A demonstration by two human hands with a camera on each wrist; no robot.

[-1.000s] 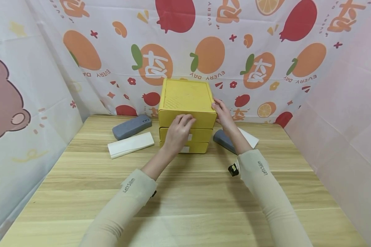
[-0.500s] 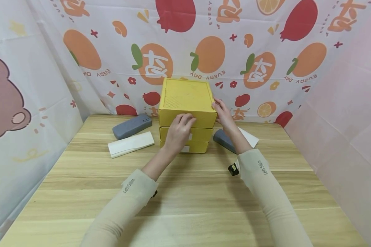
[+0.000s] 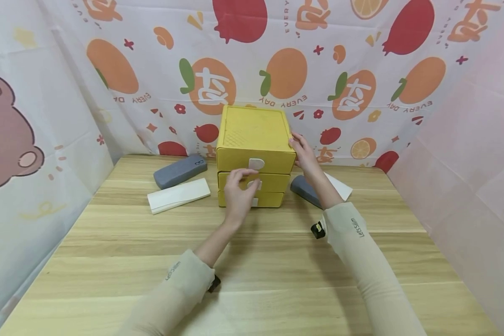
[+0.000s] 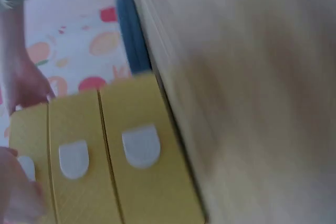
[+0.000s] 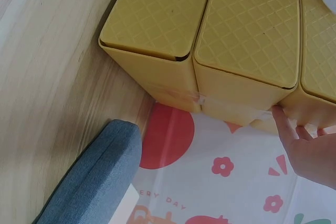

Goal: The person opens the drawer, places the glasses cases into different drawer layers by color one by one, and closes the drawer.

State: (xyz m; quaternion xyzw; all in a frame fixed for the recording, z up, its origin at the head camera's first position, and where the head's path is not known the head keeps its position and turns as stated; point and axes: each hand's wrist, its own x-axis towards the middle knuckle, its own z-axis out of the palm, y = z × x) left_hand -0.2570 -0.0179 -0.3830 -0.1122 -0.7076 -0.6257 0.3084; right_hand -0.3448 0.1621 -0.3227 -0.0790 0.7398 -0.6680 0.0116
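Observation:
A yellow three-drawer storage box stands at the back of the table, all its drawers closed, each front bearing a white tab handle. My left hand hovers before the middle drawer, thumb and index finger apart with nothing between them. It partly hides the lower two tabs. The top drawer's white tab shows fully just above the fingers. In the left wrist view the left hand is blurred beside the top drawer's front. My right hand rests against the box's right side, fingertips touching its side wall.
Left of the box lie a grey-blue glasses case and a folded white cloth. On the right, another grey-blue case and a white piece lie partly behind my right forearm. A fruit-print curtain hangs behind.
My left hand has come off the top drawer's front and moved down and slightly left, uncovering the top white tab. The right hand stays on the box's side.

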